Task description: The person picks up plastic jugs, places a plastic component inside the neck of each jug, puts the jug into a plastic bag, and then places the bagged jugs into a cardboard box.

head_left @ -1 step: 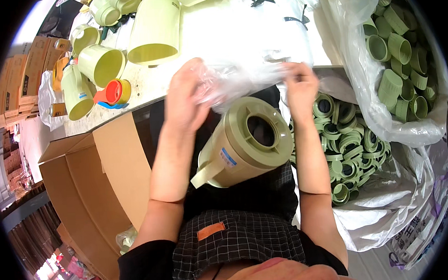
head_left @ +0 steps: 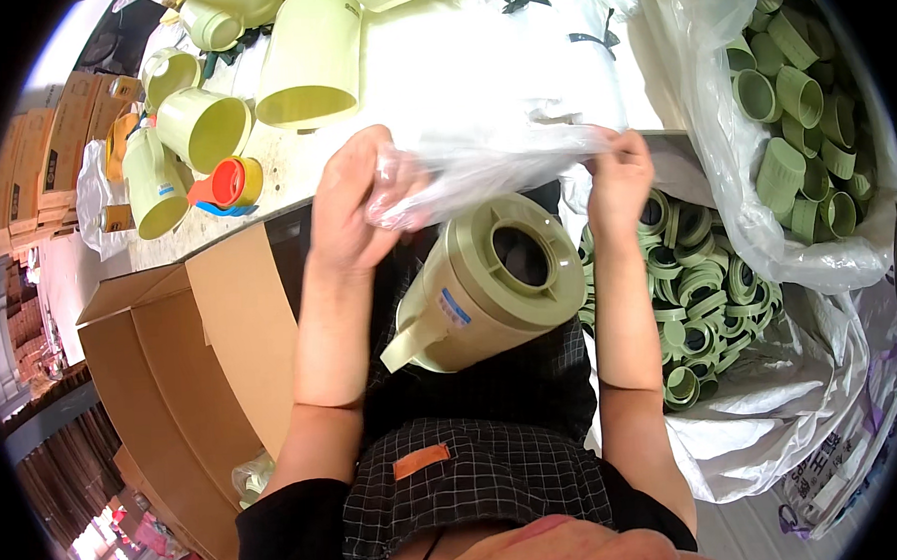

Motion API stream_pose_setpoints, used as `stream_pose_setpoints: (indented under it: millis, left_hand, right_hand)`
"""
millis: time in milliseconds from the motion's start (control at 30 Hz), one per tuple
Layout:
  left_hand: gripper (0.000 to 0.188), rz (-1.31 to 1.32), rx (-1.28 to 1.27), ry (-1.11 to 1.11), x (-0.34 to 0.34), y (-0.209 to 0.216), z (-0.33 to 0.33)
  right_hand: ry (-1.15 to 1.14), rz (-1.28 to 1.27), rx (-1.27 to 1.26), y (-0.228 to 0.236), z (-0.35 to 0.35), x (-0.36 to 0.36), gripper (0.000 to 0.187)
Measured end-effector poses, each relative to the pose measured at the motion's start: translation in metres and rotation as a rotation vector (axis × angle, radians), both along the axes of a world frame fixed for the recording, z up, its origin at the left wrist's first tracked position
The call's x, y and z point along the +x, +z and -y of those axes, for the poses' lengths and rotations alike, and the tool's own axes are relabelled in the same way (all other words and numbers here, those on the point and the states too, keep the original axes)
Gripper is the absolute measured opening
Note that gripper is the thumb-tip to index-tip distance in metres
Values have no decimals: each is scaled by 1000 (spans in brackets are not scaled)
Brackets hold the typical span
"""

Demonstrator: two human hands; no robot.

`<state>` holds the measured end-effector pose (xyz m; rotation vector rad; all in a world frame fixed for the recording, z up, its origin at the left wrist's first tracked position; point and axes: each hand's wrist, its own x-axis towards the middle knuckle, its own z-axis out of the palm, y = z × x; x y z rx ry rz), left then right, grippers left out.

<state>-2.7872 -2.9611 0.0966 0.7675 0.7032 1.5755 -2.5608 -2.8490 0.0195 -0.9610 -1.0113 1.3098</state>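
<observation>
A clear plastic bag (head_left: 493, 163) is stretched between my two hands above my lap. My left hand (head_left: 350, 204) has its curled fingers in the film at the left end, and they show blurrily through it. At the right end, my right hand (head_left: 621, 177) pinches the bag between thumb and fingertips. Just below the bag, a pale green jug (head_left: 450, 325) rests tilted on my lap, its ringed top with a dark round opening facing up and right. Its handle points to the lower left, and a blue-and-white label is on its side. Neither hand touches the jug.
On the table lie green cylinders (head_left: 309, 66), another green jug (head_left: 151, 183) and red, yellow and blue tape rolls (head_left: 232, 184). An open cardboard box (head_left: 172, 362) stands left. At right are a sack of green ring-shaped parts (head_left: 710, 299) and a plastic-lined container of green cups (head_left: 801, 99).
My hands have moved apart, the left one leftward and the right one slightly rightward. The bag between them is drawn out wider. The jug has hardly moved.
</observation>
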Motion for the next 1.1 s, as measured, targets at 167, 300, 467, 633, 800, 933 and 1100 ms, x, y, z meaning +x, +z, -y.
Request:
stream_pose_setpoints:
  millis: [167,300,467,633,800,933,1100]
  left_hand:
    - [18,-745,-372,234,-1,-19,21]
    - [39,-1172,78,303,21,16,82]
    - [70,-1437,-296,384,23,-13,207]
    - [74,-1449,-273,775,27,-56,243]
    - [53,-1065,-634,1455,-60,49,334]
    - [37,-777,-1038,1292,-159,42,532]
    - [29,-189,-1490,921,-208,-81,768]
  right_hand:
    - [-97,-201,-330,-9,40,8,6]
    - [-19,321,497,-9,138,22,25]
    - [761,889,513,-1,210,19,38]
    - [1141,646,147,4,211,-45,75]
    - [1792,207,150,97,258,-110,71]
    - [1868,257,90,72,288,-122,68]
    - [1564,449,-69,45,275,-98,49]
